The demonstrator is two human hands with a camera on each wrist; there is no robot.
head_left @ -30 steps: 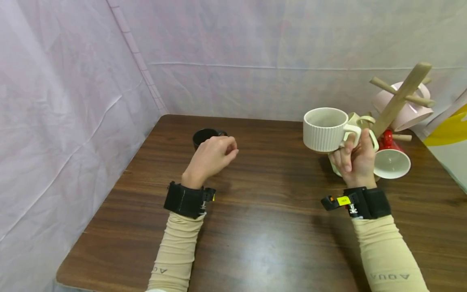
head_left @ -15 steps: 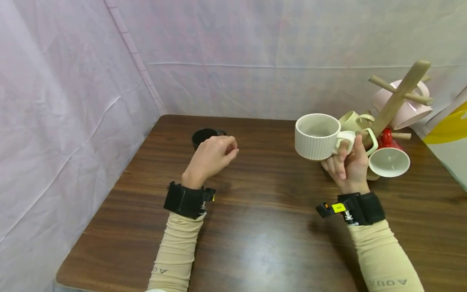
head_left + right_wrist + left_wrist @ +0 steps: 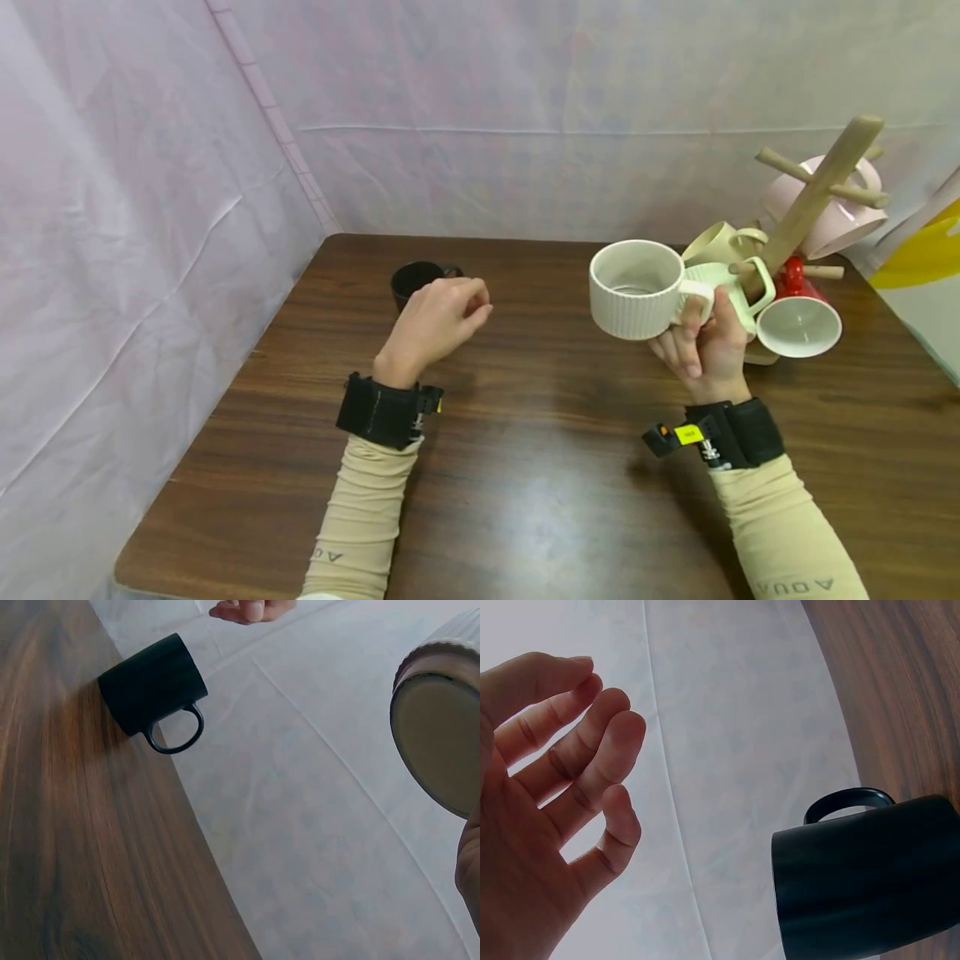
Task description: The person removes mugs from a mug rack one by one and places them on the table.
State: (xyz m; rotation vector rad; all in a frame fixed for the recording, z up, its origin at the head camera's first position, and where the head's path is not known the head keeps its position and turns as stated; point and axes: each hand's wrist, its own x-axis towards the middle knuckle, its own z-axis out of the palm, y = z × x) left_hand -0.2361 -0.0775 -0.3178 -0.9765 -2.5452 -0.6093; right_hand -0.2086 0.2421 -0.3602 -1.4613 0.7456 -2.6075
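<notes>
My right hand [image 3: 705, 346] pinches the handle of a white ribbed mug [image 3: 633, 304] and holds it upright above the table, left of the mug rack. The mug's pale underside [image 3: 439, 735] faces the right wrist camera. My left hand [image 3: 438, 321] hovers with loosely curled fingers and holds nothing. Behind it stands a black mug [image 3: 412, 279], partly hidden by the hand in the head view. In the left wrist view the black mug [image 3: 866, 877] is apart from my fingers, its handle pointing away from the hand.
A tilted-looking wooden mug rack [image 3: 813, 204] stands at the right. On it hang a pink mug [image 3: 840, 217], a red mug [image 3: 798, 325] with a white inside, a cream mug [image 3: 712, 246] and a pale green mug [image 3: 720, 279]. Curtains border the brown table [image 3: 525, 467].
My right hand has moved the white ribbed mug left and slightly down, away from the rack, uncovering more of the pale green mug. My left hand has stayed in place.
</notes>
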